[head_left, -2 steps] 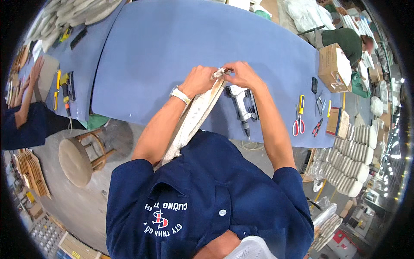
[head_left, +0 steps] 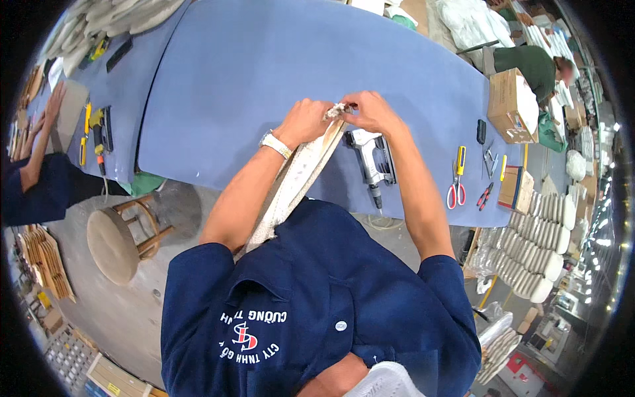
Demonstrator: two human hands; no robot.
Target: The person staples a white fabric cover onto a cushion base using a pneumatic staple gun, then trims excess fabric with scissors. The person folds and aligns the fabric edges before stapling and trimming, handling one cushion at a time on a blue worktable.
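A cream fabric-covered panel (head_left: 296, 178), seen nearly edge-on with a brownish strip inside, stands tilted between my forearms, its lower end against my shirt. My left hand (head_left: 306, 122) is closed on the gathered fabric at its far end. Right beside it, my right hand (head_left: 372, 112) pinches the same bunched fabric with thumb and fingers. The fingertips of both hands almost meet there, partly hidden by the cloth. A silver and black air stapler (head_left: 368, 155) lies on the blue table (head_left: 264, 59), just beneath my right wrist, its hose running off the near edge.
Red-handled scissors (head_left: 456, 185), a yellow-handled tool (head_left: 461, 157), red pliers (head_left: 486, 196) and a black block (head_left: 481, 131) lie at the right. An open carton (head_left: 506, 106) stands beyond them. At left are a round stool (head_left: 114, 245) and a co-worker's hands (head_left: 49, 116) at another table.
My right hand has risen very slightly at the fabric. Both hands keep their hold, and the view has shifted a little.
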